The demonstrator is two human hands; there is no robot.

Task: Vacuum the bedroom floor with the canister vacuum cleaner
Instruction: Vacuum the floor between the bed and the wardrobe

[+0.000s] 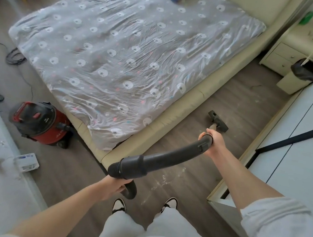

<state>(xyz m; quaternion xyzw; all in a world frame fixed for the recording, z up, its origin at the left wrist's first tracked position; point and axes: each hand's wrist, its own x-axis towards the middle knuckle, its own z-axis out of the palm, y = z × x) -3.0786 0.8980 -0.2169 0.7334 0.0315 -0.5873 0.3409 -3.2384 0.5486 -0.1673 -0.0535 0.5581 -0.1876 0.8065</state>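
Observation:
A red and black canister vacuum (39,122) stands on the floor at the left foot corner of the bed. Its black curved handle tube (164,156) crosses the middle of the view. My right hand (214,141) grips the tube's far end where the wand begins. My left hand (113,187) grips the hose just below the tube's ribbed cuff. The black floor nozzle (218,121) rests on the grey wood floor (237,106) in the aisle right of the bed. White dust specks lie on the floor near my feet.
The bed (129,50), covered in clear plastic, fills the middle. A bedside cabinet (284,57) and a bin with a black liner (303,73) close the aisle's far end. White wardrobe doors (290,147) run along the right. Cables (16,57) and a white box (26,162) lie left.

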